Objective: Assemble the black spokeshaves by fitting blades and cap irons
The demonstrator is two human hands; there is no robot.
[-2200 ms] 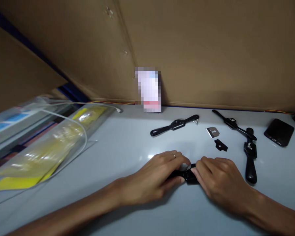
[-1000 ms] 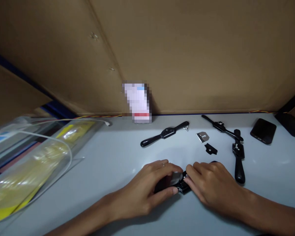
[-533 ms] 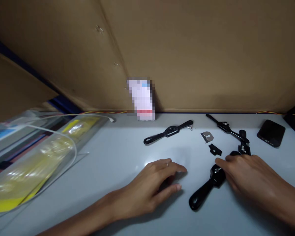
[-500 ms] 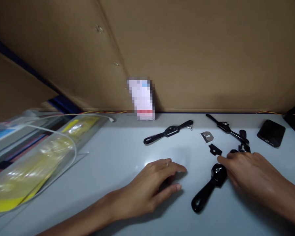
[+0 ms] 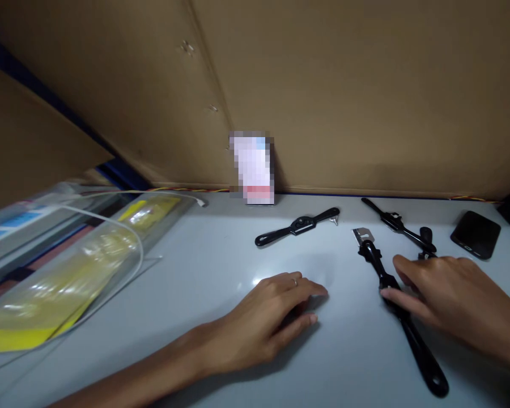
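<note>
My right hand (image 5: 454, 300) pinches the middle of a black spokeshave (image 5: 423, 354), its thumb on the near side. One handle points toward me. The far handle crosses over a small black plate (image 5: 376, 255), beside a flat silver blade (image 5: 365, 234) with a slot. My left hand (image 5: 272, 311) holds nothing, resting on the table with fingers slightly bent and apart. Beyond it lies a second spokeshave body (image 5: 302, 225) with small silver screws (image 5: 334, 221) by its right end. A third spokeshave (image 5: 395, 222) lies farther right, and dark parts are partly hidden behind my right hand.
A pixelated upright panel (image 5: 257, 170) leans on the cardboard wall (image 5: 344, 102). A dark phone-like device (image 5: 476, 233) lies at the right. Clear plastic packaging with yellow sheets (image 5: 80, 266) and a white cable (image 5: 141, 249) take up the left side of the table (image 5: 221, 243).
My right hand has turned the spokeshave, so its near handle swung from lower left to lower right and its far handle covers part of the small plate. My left hand stays nearly still.
</note>
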